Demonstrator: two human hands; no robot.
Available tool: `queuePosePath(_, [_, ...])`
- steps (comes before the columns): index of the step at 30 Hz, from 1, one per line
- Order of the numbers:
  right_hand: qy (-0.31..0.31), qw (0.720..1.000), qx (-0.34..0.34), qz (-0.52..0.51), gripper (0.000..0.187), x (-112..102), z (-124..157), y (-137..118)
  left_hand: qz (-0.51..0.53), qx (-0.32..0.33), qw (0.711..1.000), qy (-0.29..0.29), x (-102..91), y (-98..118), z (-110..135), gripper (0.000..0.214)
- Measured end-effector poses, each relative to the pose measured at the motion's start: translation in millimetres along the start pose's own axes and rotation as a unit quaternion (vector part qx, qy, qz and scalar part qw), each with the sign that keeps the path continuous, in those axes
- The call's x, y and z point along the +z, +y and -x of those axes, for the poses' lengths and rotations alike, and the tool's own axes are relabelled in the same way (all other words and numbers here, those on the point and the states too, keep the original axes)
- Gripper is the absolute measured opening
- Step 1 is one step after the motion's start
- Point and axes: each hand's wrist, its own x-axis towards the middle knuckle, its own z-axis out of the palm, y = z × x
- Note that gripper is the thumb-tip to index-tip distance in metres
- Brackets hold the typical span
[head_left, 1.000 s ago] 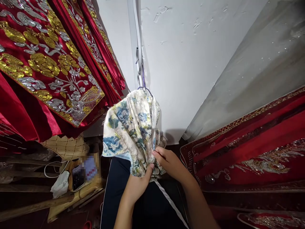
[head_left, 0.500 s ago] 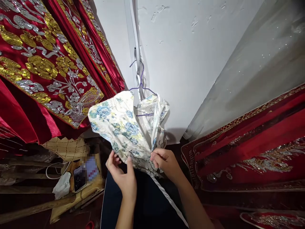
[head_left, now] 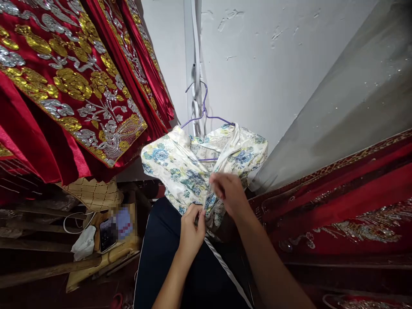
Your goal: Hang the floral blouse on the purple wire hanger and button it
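Pinching the floral top [head_left: 189, 180] by its front edge, left hand [head_left: 192, 226]; right hand [head_left: 231, 194] is blurry, can't tell its grip

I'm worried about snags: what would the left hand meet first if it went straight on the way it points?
Most likely the floral garment: the left hand points up into its front and appears to pinch its edge, though depth is hard to judge.
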Motion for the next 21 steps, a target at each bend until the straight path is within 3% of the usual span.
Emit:
queuePosePath(3, [0.000, 0.997, -0.042, -0.067, 0.022, 11.9, -36.2, -39.9, -0.025, 0.010, 0.999, -0.019, -2.0, -8.3, -10.0, 0.026])
queuePosePath(6, [-0.001, 0.994, -0.091, -0.064, 0.023, 24.8, -50.9, -65.6, -0.067, 0.025, 0.995, -0.069, -4.9, -11.8, -21.5, 0.024])
queuePosePath(10, [0.030, 0.990, -0.137, -0.030, 0.024, 28.6, -51.5, -74.4, -0.113, 0.038, 0.980, -0.158, -6.3, -12.5, -26.3, 0.028])
queuePosePath(13, [-0.001, 0.989, -0.148, 0.015, 0.023, 24.8, -48.8, -74.8, -0.128, 0.033, 0.976, -0.170, -13.3, -5.6, -30.2, 0.027])
queuePosePath(16, [-0.046, 0.983, -0.164, 0.074, 0.024, 21.7, -41.9, -74.0, -0.095, 0.033, 0.987, -0.126, -32.1, 21.7, -46.4, 0.012])
queuePosePath(19, [-0.066, 0.980, -0.150, 0.112, 0.023, 21.5, -31.4, -75.4, -0.013, 0.091, 0.996, -0.014, -58.7, 70.6, -74.1, 0.037])
queuePosePath(21, [-0.072, 0.979, -0.147, 0.123, 0.023, 23.2, -25.1, -80.1, -0.007, 0.154, 0.986, 0.057, -75.4, 104.8, -95.3, 0.049])
